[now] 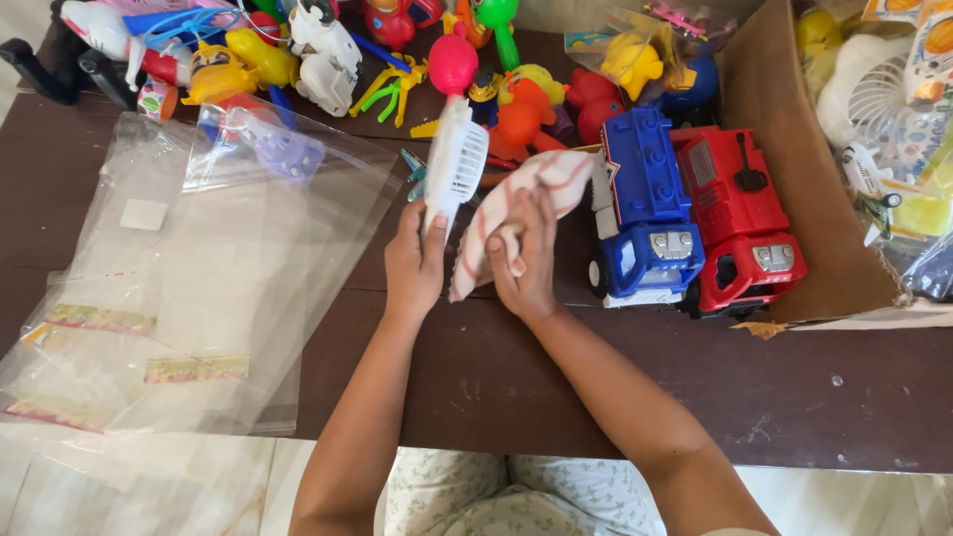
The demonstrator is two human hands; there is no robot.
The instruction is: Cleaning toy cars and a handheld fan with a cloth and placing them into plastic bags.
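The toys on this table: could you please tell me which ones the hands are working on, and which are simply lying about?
In hand:
- white toy fan, gripped by left hand
- striped cloth, pressed by right hand

Lying about:
- blue toy truck
- red toy truck
- clear plastic bags
- cardboard box

The scene is lit brightly and evenly by soft daylight; its source cannot be told. Only faint, soft shadows are cast on the dark tabletop (pixel 615 387) below the arms. Pale glare is seen on the clear plastic bags (pixel 199 288) at the left of the frame. The upper right corner is washed out. Focus is sharp at the centre, and slight bending is seen toward the edges.
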